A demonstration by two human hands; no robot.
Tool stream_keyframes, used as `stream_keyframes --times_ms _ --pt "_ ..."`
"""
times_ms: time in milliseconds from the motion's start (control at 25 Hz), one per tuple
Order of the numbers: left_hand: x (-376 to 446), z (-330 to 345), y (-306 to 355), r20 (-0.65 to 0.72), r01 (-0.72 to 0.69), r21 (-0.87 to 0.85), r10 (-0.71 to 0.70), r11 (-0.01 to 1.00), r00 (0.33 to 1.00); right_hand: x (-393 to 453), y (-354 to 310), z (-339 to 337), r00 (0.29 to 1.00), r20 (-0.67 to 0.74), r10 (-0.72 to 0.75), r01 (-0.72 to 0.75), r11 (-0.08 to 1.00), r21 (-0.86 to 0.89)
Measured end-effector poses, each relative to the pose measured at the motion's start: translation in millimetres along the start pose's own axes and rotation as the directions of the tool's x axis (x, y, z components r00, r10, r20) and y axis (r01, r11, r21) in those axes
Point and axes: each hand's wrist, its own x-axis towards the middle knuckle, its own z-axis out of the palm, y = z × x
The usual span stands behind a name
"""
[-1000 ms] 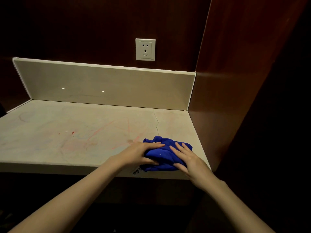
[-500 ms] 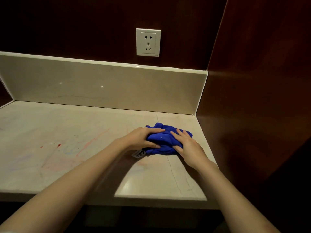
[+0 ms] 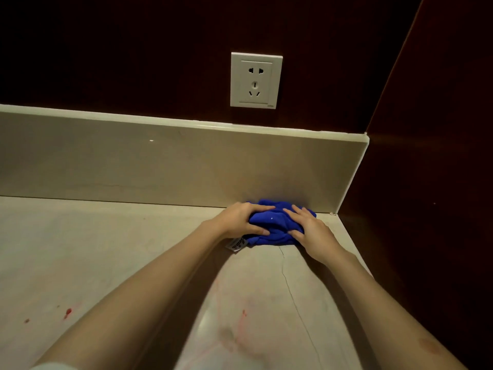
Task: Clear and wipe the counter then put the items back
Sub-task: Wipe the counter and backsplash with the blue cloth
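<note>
Left hand (image 3: 240, 220) grips the bunched blue cloth (image 3: 277, 225) with fingers on top and thumb curled beneath, right hand (image 3: 312, 233) presses it with fingers spread flat; cloth sits against the backsplash (image 3: 160, 166) at the counter's (image 3: 106, 249) 1 o'clock corner, red stains (image 3: 68, 312) at 7 o'clock.

Blue cloth (image 3: 274, 225); beige counter (image 3: 106, 249), red-stained; white socket (image 3: 255, 80).
</note>
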Motion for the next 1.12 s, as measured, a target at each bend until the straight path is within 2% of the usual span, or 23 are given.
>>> stream_keyframes --times_ms 280,480,840,1120 --pt "0 0 -6 0.023 -0.034 -0.038 0.035 0.999 0.999 -4 -3 -4 0.999 0.025 0.044 -0.046 0.995 0.085" --pt "-43 -1 16 0.055 -0.009 -0.053 0.012 0.999 0.998 -44 -21 -6 0.995 0.094 0.035 -0.041 0.997 0.067" --pt "-181 12 44 0.052 0.005 0.024 -0.006 1.0 0.999 -164 -71 10 0.98 0.156 -0.121 0.133 0.989 -0.071" --pt "-263 28 73 0.03 0.012 0.007 -0.012 1.0 0.999 -239 -96 21 0.964 0.178 -0.199 0.231 0.956 -0.18"
